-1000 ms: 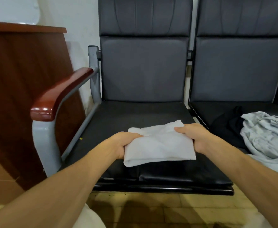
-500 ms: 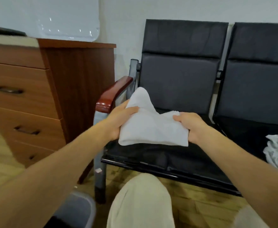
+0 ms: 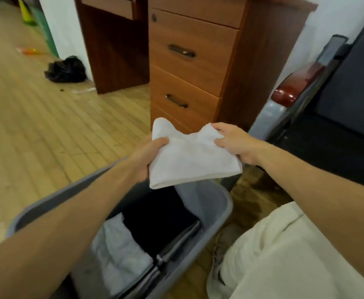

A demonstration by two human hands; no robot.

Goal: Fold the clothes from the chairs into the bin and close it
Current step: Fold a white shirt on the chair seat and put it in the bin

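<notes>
Folded white cloth [image 3: 193, 160] held above the open grey bin [image 3: 224, 203].

Left hand [image 3: 148, 156] and right hand [image 3: 233, 142] each pinch a side of it (thumbs on top); dark and pale clothes [image 3: 155, 221] lie inside.

A pale wood-plank floor [image 3: 47, 137]. A reddish-brown desk [image 3: 230, 61] with dark-handled drawers [image 3: 187, 67] stands against a white wall [image 3: 66, 29]. A crumpled black bag [image 3: 65, 70] lies beside it.
</notes>
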